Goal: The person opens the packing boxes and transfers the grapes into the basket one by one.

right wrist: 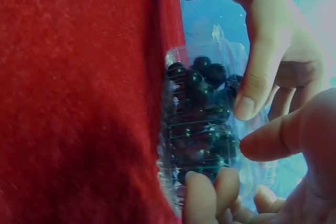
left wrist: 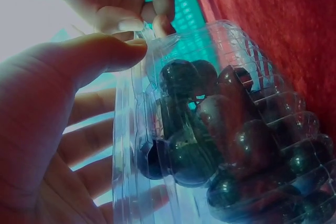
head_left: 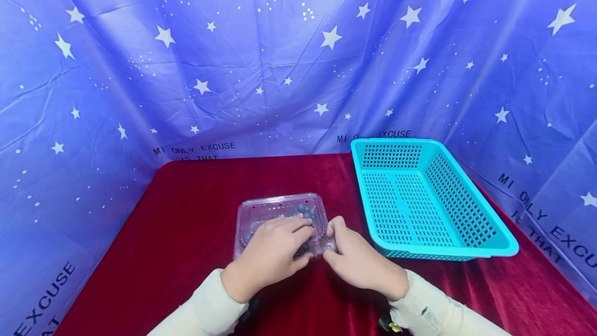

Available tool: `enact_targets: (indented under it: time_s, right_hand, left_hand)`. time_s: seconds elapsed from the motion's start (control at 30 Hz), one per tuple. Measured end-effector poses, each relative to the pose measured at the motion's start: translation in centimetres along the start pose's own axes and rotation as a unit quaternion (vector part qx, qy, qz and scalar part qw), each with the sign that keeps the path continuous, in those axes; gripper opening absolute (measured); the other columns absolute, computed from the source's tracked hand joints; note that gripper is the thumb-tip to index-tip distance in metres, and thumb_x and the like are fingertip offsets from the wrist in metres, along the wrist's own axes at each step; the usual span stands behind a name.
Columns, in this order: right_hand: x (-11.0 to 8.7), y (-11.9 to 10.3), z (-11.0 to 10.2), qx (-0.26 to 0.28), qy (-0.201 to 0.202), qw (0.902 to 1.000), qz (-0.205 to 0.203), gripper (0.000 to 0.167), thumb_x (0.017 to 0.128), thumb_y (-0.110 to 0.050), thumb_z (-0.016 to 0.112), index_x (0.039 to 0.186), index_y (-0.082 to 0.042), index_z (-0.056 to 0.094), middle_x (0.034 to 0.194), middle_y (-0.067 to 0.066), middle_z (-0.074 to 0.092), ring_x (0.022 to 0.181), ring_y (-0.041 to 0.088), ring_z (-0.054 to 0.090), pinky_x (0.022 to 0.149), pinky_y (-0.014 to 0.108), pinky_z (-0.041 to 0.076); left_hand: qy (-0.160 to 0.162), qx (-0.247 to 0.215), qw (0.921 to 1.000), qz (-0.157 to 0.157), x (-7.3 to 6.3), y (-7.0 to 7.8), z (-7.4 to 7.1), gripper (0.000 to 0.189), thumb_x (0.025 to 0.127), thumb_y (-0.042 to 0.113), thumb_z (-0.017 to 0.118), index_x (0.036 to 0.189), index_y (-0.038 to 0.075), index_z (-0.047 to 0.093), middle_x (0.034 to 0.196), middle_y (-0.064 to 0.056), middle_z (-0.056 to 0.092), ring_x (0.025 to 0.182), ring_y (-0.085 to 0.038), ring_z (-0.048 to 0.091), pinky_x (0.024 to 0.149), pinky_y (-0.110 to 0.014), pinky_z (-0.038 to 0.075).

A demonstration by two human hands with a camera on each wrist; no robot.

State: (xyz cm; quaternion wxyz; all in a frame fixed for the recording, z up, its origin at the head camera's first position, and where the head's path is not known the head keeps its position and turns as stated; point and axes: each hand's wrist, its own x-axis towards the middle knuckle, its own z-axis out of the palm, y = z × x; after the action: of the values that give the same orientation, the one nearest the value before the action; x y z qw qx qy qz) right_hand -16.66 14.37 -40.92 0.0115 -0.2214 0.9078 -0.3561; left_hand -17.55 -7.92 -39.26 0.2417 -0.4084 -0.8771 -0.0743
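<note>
A clear plastic clamshell box (head_left: 280, 202) with dark, shiny, round pieces (left wrist: 194, 156) inside lies on the red cloth. My left hand (head_left: 278, 245) rests over the top of the box, fingers spread fairly straight. In the left wrist view its thumb (left wrist: 113, 51) lies along the box's edge. At the right side of the box, my right hand (head_left: 352, 253) pinches the rim between thumb and curled forefinger. The right wrist view shows the right fingers (right wrist: 202, 198) at the box's side, close to the left thumb (right wrist: 254, 90).
A turquoise perforated basket (head_left: 403, 250) stands to the right of the box, close to the right hand. Dark red cloth (head_left: 186, 211) covers the table. Behind it hangs a blue star-patterned curtain (head_left: 261, 66).
</note>
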Motion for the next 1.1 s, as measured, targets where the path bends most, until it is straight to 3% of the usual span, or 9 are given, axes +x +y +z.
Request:
enact_targets:
  time_s: [0.37,0.63,0.87,1.1]
  right_hand:
    - [0.4,0.6,0.7,0.051,0.025,0.9984,0.01,0.032,0.086,-0.005,0.067,0.108,-0.013,0.044,0.082,-0.004,0.056,0.072,0.005,0.055,0.065,0.023,0.048]
    - [0.5,1.0,1.1,0.097,0.023,0.9948,0.023,0.037,0.085,-0.004,0.067,0.111,-0.012,0.043,0.084,0.001,0.055,0.068,0.01,0.056,0.06,0.025,0.049]
    - [0.6,1.0,1.2,0.174,0.001,0.9826,0.065,0.034,0.091,-0.003,0.064,0.115,-0.008,0.039,0.085,0.008,0.056,0.049,0.014,0.055,0.044,0.032,0.052]
    - [0.7,0.9,1.6,0.223,0.022,0.9702,0.092,0.041,0.09,-0.002,0.066,0.121,-0.006,0.038,0.086,0.01,0.056,0.053,0.016,0.054,0.043,0.034,0.052]
  left_hand:
    - [0.022,0.023,0.9994,0.015,0.1,-0.4,0.1,0.039,0.079,0.033,0.085,0.114,0.018,0.076,0.119,0.0,0.076,0.113,-0.018,0.074,0.091,-0.038,0.062]
    - [0.033,0.032,0.9987,0.022,0.1,-0.4,0.2,0.035,0.079,0.034,0.085,0.109,0.019,0.075,0.108,0.003,0.075,0.094,-0.014,0.075,0.077,-0.033,0.063]
    - [0.041,0.037,0.9981,0.026,0.1,-0.6,0.2,0.032,0.079,0.033,0.085,0.106,0.018,0.075,0.105,0.003,0.075,0.092,-0.014,0.076,0.075,-0.031,0.063]
    - [0.051,0.041,0.9975,0.028,0.2,-0.7,0.3,0.027,0.079,0.031,0.084,0.1,0.017,0.074,0.101,0.003,0.075,0.09,-0.013,0.076,0.072,-0.031,0.063]
